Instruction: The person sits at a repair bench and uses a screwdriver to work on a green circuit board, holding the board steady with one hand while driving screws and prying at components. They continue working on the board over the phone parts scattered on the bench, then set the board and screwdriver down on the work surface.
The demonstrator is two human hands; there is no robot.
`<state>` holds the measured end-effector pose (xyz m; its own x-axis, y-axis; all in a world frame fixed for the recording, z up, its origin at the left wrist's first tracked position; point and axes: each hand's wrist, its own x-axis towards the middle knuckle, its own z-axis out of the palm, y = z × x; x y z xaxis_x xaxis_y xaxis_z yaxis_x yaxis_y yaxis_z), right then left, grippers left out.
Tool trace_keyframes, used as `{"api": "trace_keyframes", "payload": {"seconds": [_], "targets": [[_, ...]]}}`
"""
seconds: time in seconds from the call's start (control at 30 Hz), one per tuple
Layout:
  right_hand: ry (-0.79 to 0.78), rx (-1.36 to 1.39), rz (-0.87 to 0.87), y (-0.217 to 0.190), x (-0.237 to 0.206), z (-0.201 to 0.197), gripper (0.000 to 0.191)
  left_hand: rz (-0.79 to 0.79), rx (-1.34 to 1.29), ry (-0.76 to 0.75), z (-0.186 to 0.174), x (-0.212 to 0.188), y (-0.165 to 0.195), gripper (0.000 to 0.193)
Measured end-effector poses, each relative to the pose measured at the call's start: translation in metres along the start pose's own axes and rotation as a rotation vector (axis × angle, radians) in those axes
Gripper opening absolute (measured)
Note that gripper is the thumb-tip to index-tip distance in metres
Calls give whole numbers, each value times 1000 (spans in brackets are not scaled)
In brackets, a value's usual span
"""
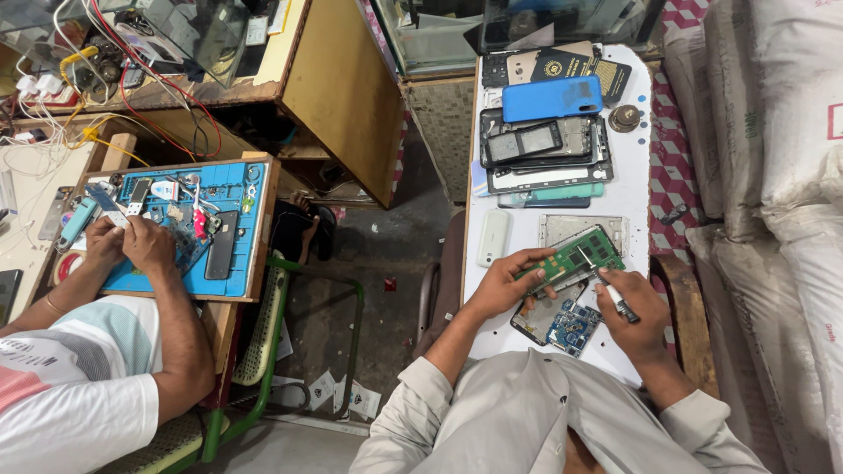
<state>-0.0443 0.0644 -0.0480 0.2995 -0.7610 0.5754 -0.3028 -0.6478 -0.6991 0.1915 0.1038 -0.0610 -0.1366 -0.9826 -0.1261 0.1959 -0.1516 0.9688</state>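
While my left hand (502,285) curls partly closed around the near end of a green circuit board (575,257), thumb on top and fingers underneath, the board tilts up off the white table (632,189) and slants away toward the far right. My right hand (634,303) sits just beside it, closed into a loose fist on a slim metal tool (606,290), whose tip touches the board's near edge between my two hands. Directly under both hands lies an opened phone body (540,316) with a small blue circuit board (572,326) beside it, close to my right wrist. Just beyond my left hand rests a white oblong phone shell (493,237), and beyond the green board a pale metal frame (562,226) lies flat. Farther out from my fingers is a stack of dark phone frames and screens (544,154), with a blue phone cover (551,97) past that. Well off to my left, another person's hands (132,246) work over a blue repair mat (224,189) on a separate bench; those hands are pressed close together on a small part I cannot make out.
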Motion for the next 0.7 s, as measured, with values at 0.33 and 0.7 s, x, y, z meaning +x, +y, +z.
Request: {"api": "trace_keyframes", "payload": {"seconds": [0.33,0.7], "targets": [[19,20,16,3,-6,-2,26,17,-19,0,2,-2,-3,46],[63,-12,-12,7,-6,-1,24,33,-48,11,4,-1,-4,45]]}}
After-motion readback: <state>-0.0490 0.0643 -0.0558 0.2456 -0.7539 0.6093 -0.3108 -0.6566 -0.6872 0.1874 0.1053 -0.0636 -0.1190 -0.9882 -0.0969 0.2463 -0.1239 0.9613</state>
